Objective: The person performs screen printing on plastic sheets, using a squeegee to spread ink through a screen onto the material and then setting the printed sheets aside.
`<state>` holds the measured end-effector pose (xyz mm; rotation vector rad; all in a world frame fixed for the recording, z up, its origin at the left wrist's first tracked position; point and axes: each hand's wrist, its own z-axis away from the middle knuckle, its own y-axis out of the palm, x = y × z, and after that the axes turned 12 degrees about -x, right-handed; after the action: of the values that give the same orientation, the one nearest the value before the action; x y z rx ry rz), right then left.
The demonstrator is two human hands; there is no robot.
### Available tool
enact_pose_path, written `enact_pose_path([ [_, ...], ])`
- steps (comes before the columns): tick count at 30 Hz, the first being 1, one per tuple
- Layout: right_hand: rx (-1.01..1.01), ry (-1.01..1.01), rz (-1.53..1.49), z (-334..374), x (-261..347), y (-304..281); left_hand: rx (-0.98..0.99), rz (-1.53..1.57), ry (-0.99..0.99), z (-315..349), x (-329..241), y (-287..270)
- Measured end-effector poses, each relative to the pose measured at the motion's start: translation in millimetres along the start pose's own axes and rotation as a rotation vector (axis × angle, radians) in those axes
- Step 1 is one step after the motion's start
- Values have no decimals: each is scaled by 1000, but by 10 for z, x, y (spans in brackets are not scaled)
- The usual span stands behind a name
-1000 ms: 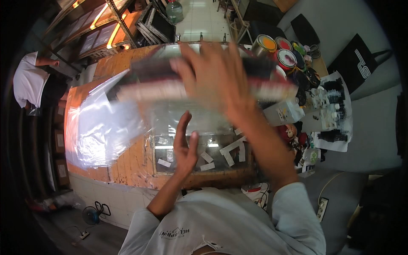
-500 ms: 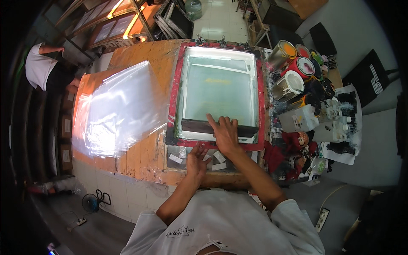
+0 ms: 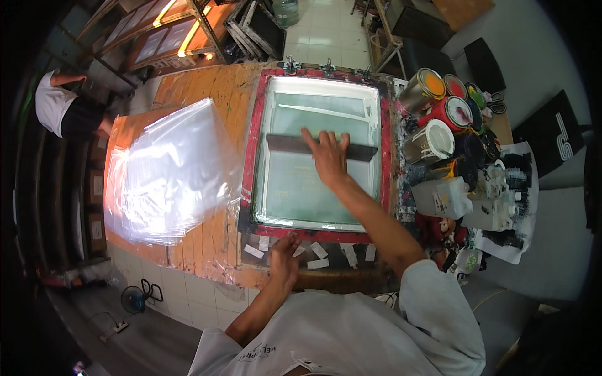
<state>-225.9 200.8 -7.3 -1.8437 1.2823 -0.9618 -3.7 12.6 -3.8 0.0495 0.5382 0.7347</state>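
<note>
A screen printing frame [image 3: 249, 169] with red, paint-stained edges lies on the table, its pale green mesh facing up. Across the mesh, past its middle, stands a long dark squeegee [image 3: 285, 144]. My right hand [image 3: 329, 155] grips it from above near its centre, fingers over the top edge. At the frame's near edge is my left hand [image 3: 285, 258], with its fingers stretched toward the red border and the thumb apart. Whether those fingertips press on the frame is hard to see. Small white strips [image 3: 318, 250] lie beside that hand, on the near border of the base.
Left of the frame, a stack of clear plastic sheets [image 3: 179, 169] covers much of the wooden table [image 3: 241, 84]. Open paint cans [image 3: 433, 141] and plastic bottles [image 3: 442, 195] crowd the right side. Clamps [image 3: 327, 66] hold the far edge. Another person [image 3: 56, 103] stands at far left.
My right hand has pushed the squeegee from the near end of the mesh to beyond its middle. My left hand stays by the near edge. The whole view has shifted slightly.
</note>
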Motion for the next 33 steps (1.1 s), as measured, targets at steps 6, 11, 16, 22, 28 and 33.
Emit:
enact_pose_path([
  [6,-44,-16,132,-983,-566,539,-58,-29,-8,7,-8,18],
  [11,259,3,43,-1185,-647,379,-6,1,0,91,-55,18],
  [16,443,-17,-152,-181,-16,-532,15,3,-1,146,-118,36],
  [22,164,-22,-100,738,847,-1528,149,2,73,468,-425,122],
  [28,-148,-107,52,300,1017,-2115,437,69,341,981,-1007,522],
  [33,-423,-209,11,-764,750,-2469,709,140,676,840,-1563,1090],
])
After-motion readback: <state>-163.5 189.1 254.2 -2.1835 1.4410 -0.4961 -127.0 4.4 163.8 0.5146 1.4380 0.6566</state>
